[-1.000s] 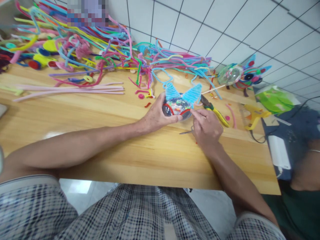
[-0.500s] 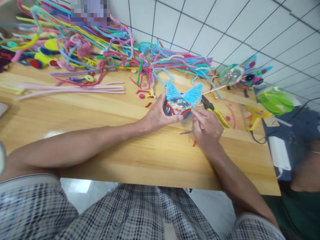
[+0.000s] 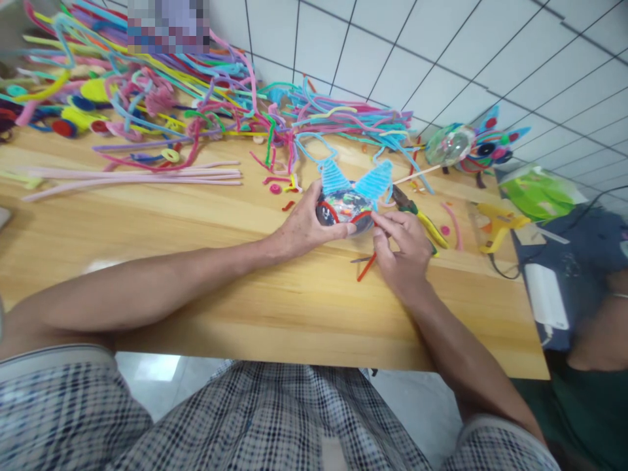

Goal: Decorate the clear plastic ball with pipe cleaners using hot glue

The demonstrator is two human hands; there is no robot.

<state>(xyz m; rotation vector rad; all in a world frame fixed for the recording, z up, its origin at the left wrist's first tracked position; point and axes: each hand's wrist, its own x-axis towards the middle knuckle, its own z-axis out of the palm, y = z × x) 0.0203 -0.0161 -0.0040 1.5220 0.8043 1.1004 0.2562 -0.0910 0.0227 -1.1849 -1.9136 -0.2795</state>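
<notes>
My left hand (image 3: 314,216) is closed around a clear, rounded plastic body (image 3: 343,206), its thumb along the near side. Two light-blue pipe-cleaner ears (image 3: 375,182) stand up from its far edge, and red pipe-cleaner arches (image 3: 362,217) curve over its front. At the right end of an arch, the fingertips of my right hand (image 3: 402,245) press together on the red pipe cleaner. Just below that hand are a loose red strip (image 3: 367,268) and a thin grey metal tip (image 3: 360,260). Pliers (image 3: 417,216) with yellow-green handles lie beyond it.
Heaps of coloured pipe cleaners (image 3: 196,85) run along the tiled wall. Pale pink strips (image 3: 147,175) lie at left. A decorated clear plastic piece (image 3: 451,144), a yellow glue gun (image 3: 500,226) and a white box (image 3: 545,297) are at right, near another person's arm (image 3: 601,327).
My right hand has shifted slightly, and more of the red strip below it shows. My left hand keeps its hold; the whole view has slid a little.
</notes>
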